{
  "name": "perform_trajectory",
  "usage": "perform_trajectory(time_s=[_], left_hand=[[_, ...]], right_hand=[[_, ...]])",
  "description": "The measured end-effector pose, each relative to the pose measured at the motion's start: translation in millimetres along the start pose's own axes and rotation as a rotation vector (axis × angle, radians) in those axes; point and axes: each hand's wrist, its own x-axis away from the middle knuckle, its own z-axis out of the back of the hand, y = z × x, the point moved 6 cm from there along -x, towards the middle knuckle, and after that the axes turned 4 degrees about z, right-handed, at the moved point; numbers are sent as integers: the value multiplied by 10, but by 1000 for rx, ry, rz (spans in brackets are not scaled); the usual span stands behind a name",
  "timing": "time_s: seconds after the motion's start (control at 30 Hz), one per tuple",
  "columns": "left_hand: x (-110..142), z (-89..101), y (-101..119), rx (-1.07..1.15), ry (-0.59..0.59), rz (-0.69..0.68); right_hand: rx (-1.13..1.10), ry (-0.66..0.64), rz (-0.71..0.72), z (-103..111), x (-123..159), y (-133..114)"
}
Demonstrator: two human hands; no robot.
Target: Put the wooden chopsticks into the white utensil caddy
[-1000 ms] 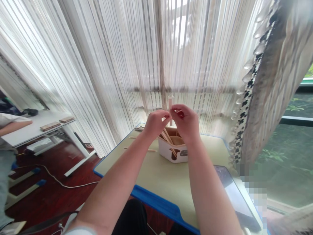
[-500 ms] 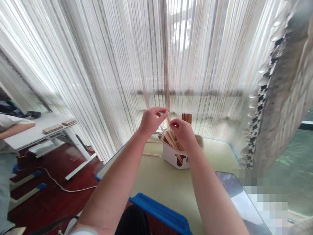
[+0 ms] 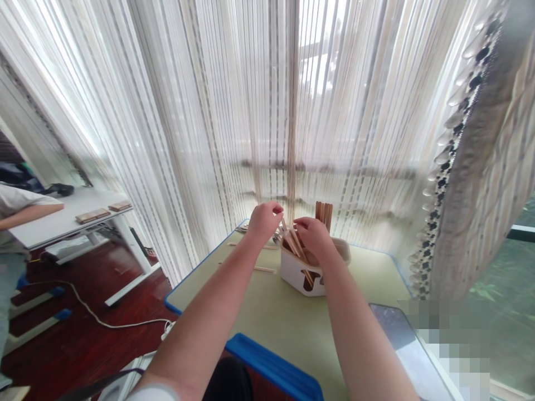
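A white utensil holder (image 3: 297,277) with brown cut-outs stands on the pale green table. Light wooden chopsticks (image 3: 300,250) lean out of its left part, and several dark brown chopsticks (image 3: 324,210) stand upright behind. Above the holder's left side, my left hand (image 3: 264,220) is closed in a pinch on the top of a thin light chopstick (image 3: 285,224). My right hand (image 3: 314,238) hovers over the holder with curled fingers, their tips beside the light chopsticks; what they grip is hidden. Left of the holder, loose chopsticks (image 3: 264,269) lie flat on the table.
The small table (image 3: 267,306) has a blue edge and a blue handle-like bar (image 3: 273,365) at its front. A tablet-like panel (image 3: 395,334) lies on the right. Sheer curtains (image 3: 217,111) hang behind. A person's arm (image 3: 31,214) rests on a white desk (image 3: 45,225) at left.
Both hands have come down closer to the holder. The chopstick between them sits lower, and my left hand has drawn slightly apart from my right. The camera view has shifted a little.
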Motion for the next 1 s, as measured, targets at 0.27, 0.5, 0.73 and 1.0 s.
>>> perform_trajectory(time_s=[0.27, 0.5, 0.73, 1.0], left_hand=[[226, 210, -310, -107, 298, 32], [1262, -110, -1358, -461, -133, 315], [1641, -182, -1467, -541, -266, 294], [1591, -164, -1511, -569, -210, 344]], right_hand=[[24, 145, 125, 259, 153, -526], [-84, 133, 327, 239, 390, -1021], [-19, 6, 405, -59, 452, -1189], [62, -188, 598, -853, 568, -1298]])
